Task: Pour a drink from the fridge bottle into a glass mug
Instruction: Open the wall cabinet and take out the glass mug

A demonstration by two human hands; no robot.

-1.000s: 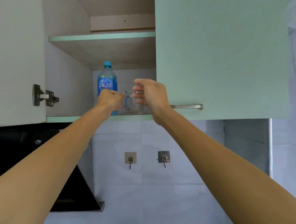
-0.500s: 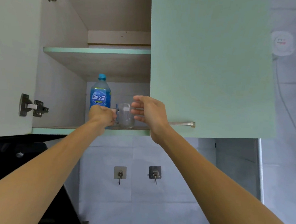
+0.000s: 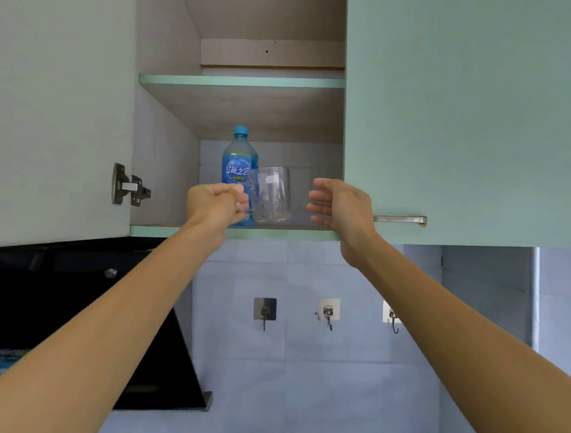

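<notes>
— Two hands up at the open wall cabinet [image 3: 167,147]. What has each got?

— Left hand [image 3: 215,204] is clenched on the handle of the glass mug [image 3: 272,195]. Mug upright, looks empty, held at the front edge of the lower shelf [image 3: 235,232]; I can't tell if its base is touching the shelf or just clear of it. Right hand [image 3: 340,208] holds nothing: fingers loosely curled, spread toward the mug's right side, apart from it.

— Why hover there?

— My guess is it guards or steadies the glass as it comes out past the closed right door [image 3: 452,126]. Handle grip keeps the fist off the glass wall and clear of the bottle.

— Bottle?

— Blue-capped, blue-labelled plastic bottle [image 3: 238,165], upright on the same shelf, just behind and left of the mug, partly hidden by it and the left fist. Not the fridge, note.

— Stage?

— Early, I'd judge. Mug being fetched; nothing poured, cap on.

— Risks?

— Overhead reach, smooth glass, one-hand hold. Knuckles sit near the bottle; a sideways swing could tip it.
</notes>
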